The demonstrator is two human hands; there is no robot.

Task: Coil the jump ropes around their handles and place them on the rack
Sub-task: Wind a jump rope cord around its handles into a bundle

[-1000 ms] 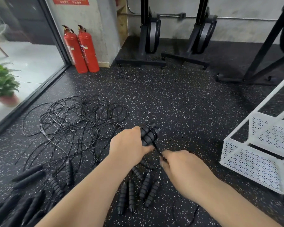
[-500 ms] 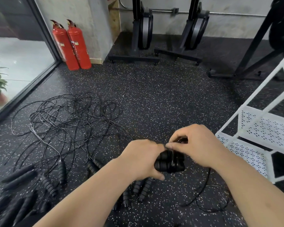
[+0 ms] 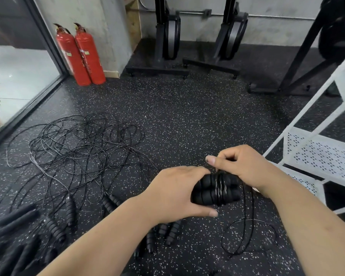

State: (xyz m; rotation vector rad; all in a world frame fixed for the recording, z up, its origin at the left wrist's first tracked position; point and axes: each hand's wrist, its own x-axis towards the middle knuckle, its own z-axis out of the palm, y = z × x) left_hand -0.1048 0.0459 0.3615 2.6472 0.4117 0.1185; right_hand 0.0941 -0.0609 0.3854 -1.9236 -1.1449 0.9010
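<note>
Speckled black floor (image 3: 187, 120); extinguishers (image 3: 82, 54) upper left, white rack (image 3: 323, 156) right. Left hand (image 3: 175, 194) grips handles (image 3: 204, 183); right hand (image 3: 245, 166) pinches rope (image 3: 220, 186).

No text can be read. Small labels (image 3: 68, 54) are borne by the two red fire extinguishers (image 3: 88, 56) by the wall, but their print is too blurred to be made out.

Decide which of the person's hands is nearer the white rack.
Right. The right hand, pinching rope above the handles, is just left of the white rack; the left hand, gripping the handles, sits farther left.
</note>
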